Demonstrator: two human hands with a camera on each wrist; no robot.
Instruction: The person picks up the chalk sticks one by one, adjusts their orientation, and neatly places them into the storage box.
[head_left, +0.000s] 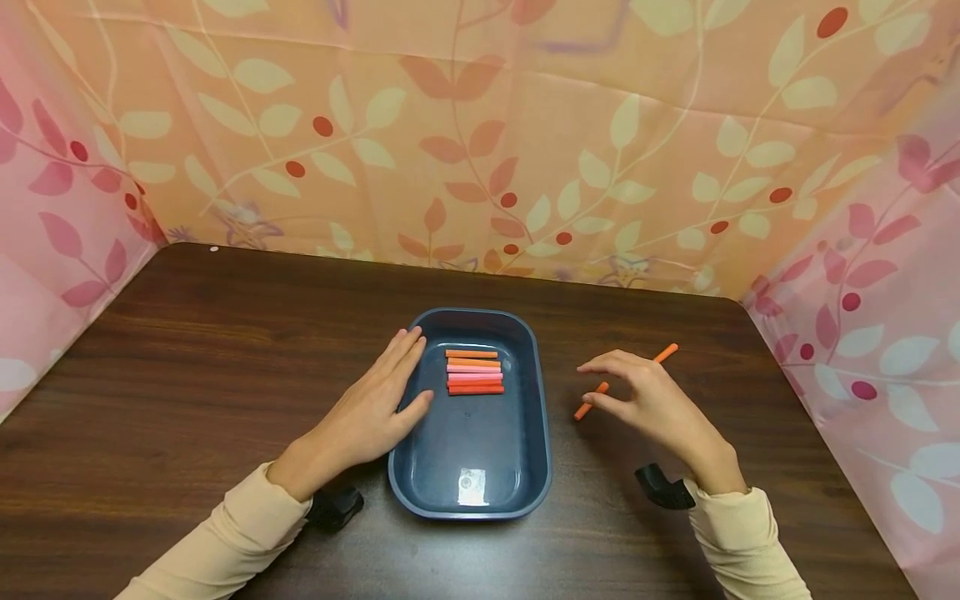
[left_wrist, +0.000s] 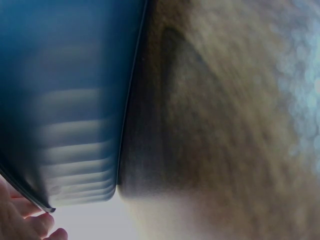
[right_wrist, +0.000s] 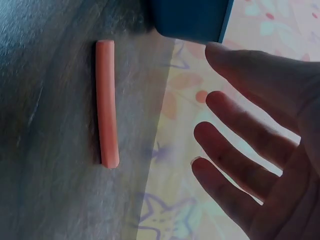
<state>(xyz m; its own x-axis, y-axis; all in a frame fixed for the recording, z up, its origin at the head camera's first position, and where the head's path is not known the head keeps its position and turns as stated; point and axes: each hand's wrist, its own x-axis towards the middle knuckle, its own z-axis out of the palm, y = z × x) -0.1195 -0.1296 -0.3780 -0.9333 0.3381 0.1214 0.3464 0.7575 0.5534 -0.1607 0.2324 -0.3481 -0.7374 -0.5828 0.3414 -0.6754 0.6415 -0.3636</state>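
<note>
A dark blue tray (head_left: pixel 468 467) sits on the table, with a row of short orange, pink and red sticks (head_left: pixel 475 372) lying side by side in its upper part. My left hand (head_left: pixel 367 417) rests along the tray's left rim, fingers straight and thumb over the inside. Right of the tray, my right hand (head_left: pixel 648 400) hovers with fingers gently bent and thumb apart, holding nothing. Under it, an orange stick (head_left: pixel 591 402) shows near the thumb, and another orange piece (head_left: pixel 666 353) emerges beyond the knuckles. The right wrist view shows one smooth orange stick (right_wrist: pixel 107 105) flat on the table.
The dark wood-grain table (head_left: pixel 225 350) ends at a patterned cloth (head_left: pixel 465 150) hung behind it, with pink cloth at both sides. Black wrist devices (head_left: pixel 663 487) sit at both sleeves. A small white spot (head_left: pixel 214 248) marks the far left edge.
</note>
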